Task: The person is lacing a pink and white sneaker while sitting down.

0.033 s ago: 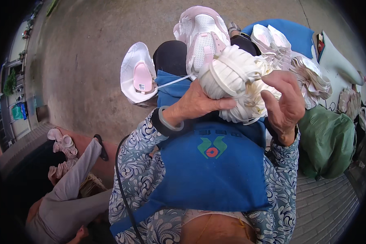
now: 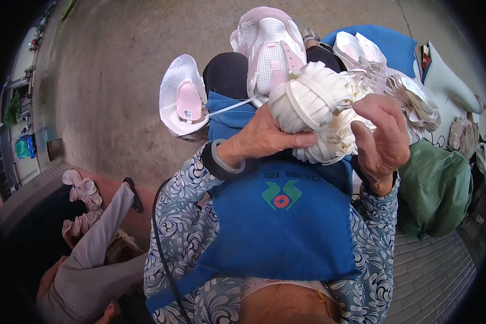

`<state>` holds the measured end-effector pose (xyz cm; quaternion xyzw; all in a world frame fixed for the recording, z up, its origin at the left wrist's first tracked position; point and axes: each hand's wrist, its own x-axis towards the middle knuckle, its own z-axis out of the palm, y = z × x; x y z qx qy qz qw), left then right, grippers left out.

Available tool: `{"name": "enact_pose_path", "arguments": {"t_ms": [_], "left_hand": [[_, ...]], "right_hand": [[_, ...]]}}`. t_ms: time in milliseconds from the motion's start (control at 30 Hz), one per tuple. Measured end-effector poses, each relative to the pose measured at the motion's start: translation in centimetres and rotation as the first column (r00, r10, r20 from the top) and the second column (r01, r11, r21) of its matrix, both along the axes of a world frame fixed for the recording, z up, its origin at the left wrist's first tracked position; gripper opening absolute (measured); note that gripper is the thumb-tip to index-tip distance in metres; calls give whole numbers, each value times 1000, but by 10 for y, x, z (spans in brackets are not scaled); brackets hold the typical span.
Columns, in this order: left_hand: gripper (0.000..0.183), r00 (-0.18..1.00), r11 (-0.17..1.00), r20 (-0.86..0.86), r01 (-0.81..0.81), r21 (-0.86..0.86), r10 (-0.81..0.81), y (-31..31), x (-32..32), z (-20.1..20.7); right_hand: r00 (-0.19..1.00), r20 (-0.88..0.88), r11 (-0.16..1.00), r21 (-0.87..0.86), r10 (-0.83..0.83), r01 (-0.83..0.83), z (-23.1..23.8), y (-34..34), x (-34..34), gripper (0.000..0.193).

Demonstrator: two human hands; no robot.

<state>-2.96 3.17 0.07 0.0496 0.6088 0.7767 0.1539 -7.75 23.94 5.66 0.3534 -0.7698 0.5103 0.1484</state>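
A thick bundle of flat cream-white laces (image 2: pixel 310 100), with a band of the same material round its middle, is gripped by my left hand (image 2: pixel 267 132), the thumb lying across its near side. To its right is my right hand (image 2: pixel 386 137), fingers bent and thumb held apart from them; the fingertips are close to the loose loops at the bundle's end. Whether they touch the loops I cannot tell. Just beyond the bundle, a pink and white mesh shoe upper (image 2: pixel 275 56) rests between my knees. A white lace runs left toward another white upper with a pink inner panel (image 2: pixel 189 102).
More white and pink uppers (image 2: pixel 360 54) lie at the far right, beside stacked pale pieces (image 2: pixel 413 105). A green plastic bag (image 2: pixel 436 183) stands at the right. At the lower left sits another person in grey trousers (image 2: pixel 100 240). A black cable (image 2: pixel 157 237) hangs along my left arm.
Both hands and the lace bundle have shifted slightly to the right. My left hand keeps its grip, and the shoe uppers stay about where they were.
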Motion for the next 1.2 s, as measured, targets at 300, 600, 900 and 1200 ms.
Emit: {"name": "enact_pose_path", "arguments": {"t_ms": [300,600,900,1200], "left_hand": [[75,974,968,-141,149,-204,-179,-9,1,-3],[72,963,988,-223,147,-47,-153,3,2,-12],[66,979,996,-186,76,-57,-85,8,7,-13],[73,966,979,-202,135,-151,-164,9,8,-21]], "right_hand": [[984,174,975,221,-28,-11,6,2,0,31],[953,300,963,237,53,-128,10,13,5,21],[975,223,931,352,18,-98,-5,26,3,14],[834,547,970,160,66,-182,-4,31,0,6]]}}
